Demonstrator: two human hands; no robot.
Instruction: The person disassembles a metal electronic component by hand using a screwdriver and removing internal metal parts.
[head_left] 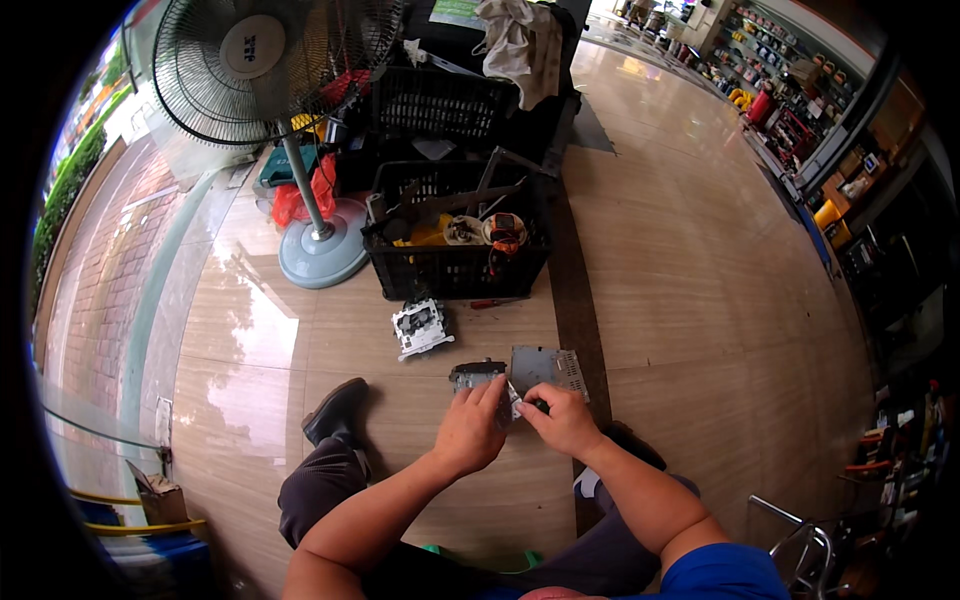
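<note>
A grey metal unit with a black front edge (pixel 478 373) is in front of me, low over the floor. My left hand (pixel 470 430) is closed on its near side, with the fingers pressed together. My right hand (pixel 563 420) pinches just to the right, by a small silvery-white part (pixel 515 398). Something dark shows between its thumb and fingers, too small to name. Behind the right hand a flat grey metal plate with slots (pixel 545 368) lies on the floor. Farther left lies a white-framed mechanism (pixel 421 329).
A black plastic crate (pixel 460 275) holds tools and an orange meter (pixel 505 232). A red-handled screwdriver (pixel 497 302) lies before it. To the left stands a pedestal fan (pixel 325 245) beside a red plastic bag (pixel 308 190). Shelves with goods (pixel 790 60) line the far right.
</note>
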